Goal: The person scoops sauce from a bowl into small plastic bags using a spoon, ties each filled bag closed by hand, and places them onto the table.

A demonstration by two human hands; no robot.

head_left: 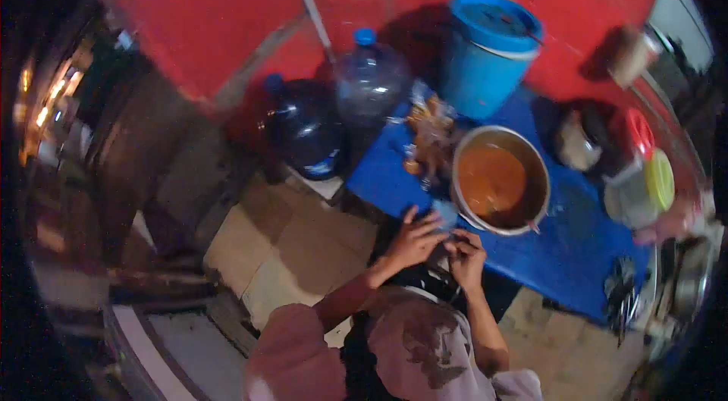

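At the near edge of the blue table, my left hand (415,242) has its fingers partly spread, with the tips at a small pale-blue, see-through piece that looks like plastic (446,213). Close by on the right, my right hand (466,258) is closed in a pinch; whatever lies between its fingertips is too small and blurred to name. Just beyond both hands stands a large metal pot (459,187) holding an orange-brown liquid (493,173). Left of the pot lie clear plastic bags with brownish-orange contents (431,132).
A blue lidded bucket (479,71) stands behind the pot. Large water bottles (307,128) are at the left. Toward the right are jars (580,142), a tub with a yellow-green lid (661,180) and metal utensils (622,295). Cardboard (296,238) covers the floor.
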